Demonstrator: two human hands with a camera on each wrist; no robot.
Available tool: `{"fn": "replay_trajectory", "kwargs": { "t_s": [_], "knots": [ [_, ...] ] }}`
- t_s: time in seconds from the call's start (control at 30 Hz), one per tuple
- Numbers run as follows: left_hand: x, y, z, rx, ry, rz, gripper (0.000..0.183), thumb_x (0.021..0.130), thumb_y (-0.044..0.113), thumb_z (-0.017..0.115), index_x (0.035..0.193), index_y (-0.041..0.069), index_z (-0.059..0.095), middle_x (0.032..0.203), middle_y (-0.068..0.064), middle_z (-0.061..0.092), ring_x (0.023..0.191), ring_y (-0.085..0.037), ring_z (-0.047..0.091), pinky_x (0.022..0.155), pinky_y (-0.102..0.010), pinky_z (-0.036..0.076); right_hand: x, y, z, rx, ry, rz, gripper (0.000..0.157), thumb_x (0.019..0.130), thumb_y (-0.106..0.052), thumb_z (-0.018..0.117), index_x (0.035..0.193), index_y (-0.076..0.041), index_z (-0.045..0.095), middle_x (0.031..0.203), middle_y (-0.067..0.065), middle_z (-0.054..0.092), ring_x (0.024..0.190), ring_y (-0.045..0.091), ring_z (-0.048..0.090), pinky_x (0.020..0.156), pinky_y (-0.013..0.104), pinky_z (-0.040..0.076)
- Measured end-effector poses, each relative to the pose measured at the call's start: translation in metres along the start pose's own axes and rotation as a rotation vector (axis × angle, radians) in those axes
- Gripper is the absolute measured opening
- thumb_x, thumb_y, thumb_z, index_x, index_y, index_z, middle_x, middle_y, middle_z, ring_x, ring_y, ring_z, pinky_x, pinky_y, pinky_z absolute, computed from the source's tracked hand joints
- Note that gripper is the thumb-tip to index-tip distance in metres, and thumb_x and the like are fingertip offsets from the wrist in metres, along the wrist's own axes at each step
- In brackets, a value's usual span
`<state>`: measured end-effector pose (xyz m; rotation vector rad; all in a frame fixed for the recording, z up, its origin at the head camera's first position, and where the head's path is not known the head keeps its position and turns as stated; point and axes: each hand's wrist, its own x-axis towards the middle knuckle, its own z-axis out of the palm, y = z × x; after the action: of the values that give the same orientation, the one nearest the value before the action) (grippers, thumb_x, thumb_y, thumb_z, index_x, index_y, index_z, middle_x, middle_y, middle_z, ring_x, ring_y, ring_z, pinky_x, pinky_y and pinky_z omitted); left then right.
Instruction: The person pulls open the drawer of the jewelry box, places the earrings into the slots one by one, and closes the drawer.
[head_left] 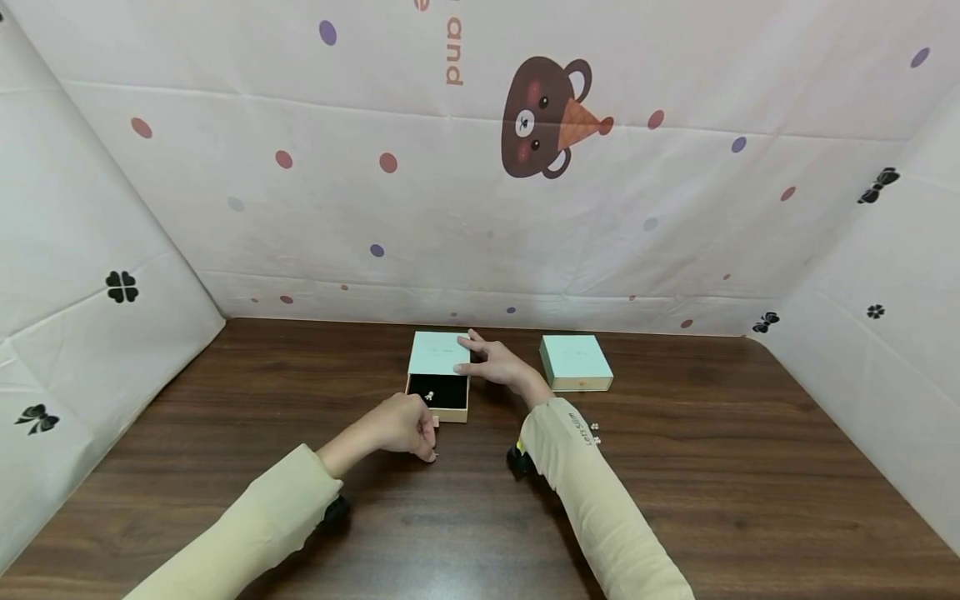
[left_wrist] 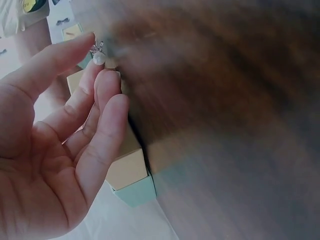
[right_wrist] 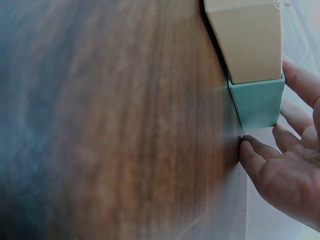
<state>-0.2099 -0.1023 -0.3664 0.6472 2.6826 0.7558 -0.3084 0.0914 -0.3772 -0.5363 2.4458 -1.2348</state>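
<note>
My left hand [head_left: 401,427] pinches a small earring with a pearl [left_wrist: 99,58] between thumb and forefinger, just in front of the jewelry box [head_left: 440,353]. This box has a mint sleeve, and its cream drawer [head_left: 452,415] is slid partway out toward me. On the drawer's black lining lies another small, shiny earring [head_left: 429,396]. My right hand [head_left: 497,363] rests against the sleeve's right side, with fairly straight fingers touching its top and edge. From the right wrist view, the fingers lie along the mint sleeve [right_wrist: 257,102].
A second mint jewelry box [head_left: 576,358], closed, stands to the right of my right hand. Two tiny pale pieces [head_left: 596,427] lie on the brown wooden table [head_left: 720,467] beside my right sleeve. A white patterned cloth [head_left: 450,208] hangs behind the table.
</note>
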Motion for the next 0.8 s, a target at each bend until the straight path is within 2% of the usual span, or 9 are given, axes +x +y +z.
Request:
{"fn": "replay_trajectory", "kwargs": {
  "t_s": [0.1,0.3,0.67,0.8],
  "knots": [
    [-0.001,-0.001,-0.001,-0.018,0.02,0.008,0.017,0.064,0.011,0.081,0.061,0.013,0.065,0.079,0.005,0.065,0.06,-0.007,0.055,0.053,-0.023,0.045,0.0,0.0,0.0,0.006,-0.003,-0.001,0.063,0.088,-0.025,0.061,0.143,-0.018,0.031,0.153,-0.001,0.007,0.139,0.022,0.007,0.108,0.043,0.022],
    [-0.002,-0.004,-0.004,-0.072,0.046,0.017,0.016,0.064,0.003,0.076,0.065,0.011,0.063,0.062,0.005,0.061,0.052,-0.008,0.056,0.052,-0.024,0.046,-0.001,-0.001,0.0,0.011,-0.005,-0.009,0.063,0.089,-0.024,0.06,0.143,-0.016,0.031,0.153,0.001,0.006,0.138,0.026,0.011,0.107,0.044,0.023],
    [-0.006,-0.009,-0.009,-0.174,0.006,0.108,0.006,0.071,0.005,0.071,0.076,0.008,0.069,0.063,0.004,0.064,0.054,-0.009,0.058,0.052,-0.025,0.047,-0.001,-0.002,-0.001,0.0,-0.013,-0.011,0.064,0.088,-0.026,0.061,0.144,-0.017,0.03,0.153,0.0,0.005,0.138,0.024,0.014,0.108,0.043,0.022],
    [-0.007,-0.01,-0.009,-0.192,0.005,0.118,0.004,0.074,0.007,0.07,0.078,0.008,0.071,0.063,0.002,0.065,0.054,-0.01,0.06,0.052,-0.025,0.047,-0.001,-0.002,-0.002,-0.016,-0.018,-0.014,0.065,0.088,-0.027,0.061,0.144,-0.017,0.029,0.153,0.0,0.003,0.138,0.025,0.015,0.108,0.043,0.023]
  ]
}}
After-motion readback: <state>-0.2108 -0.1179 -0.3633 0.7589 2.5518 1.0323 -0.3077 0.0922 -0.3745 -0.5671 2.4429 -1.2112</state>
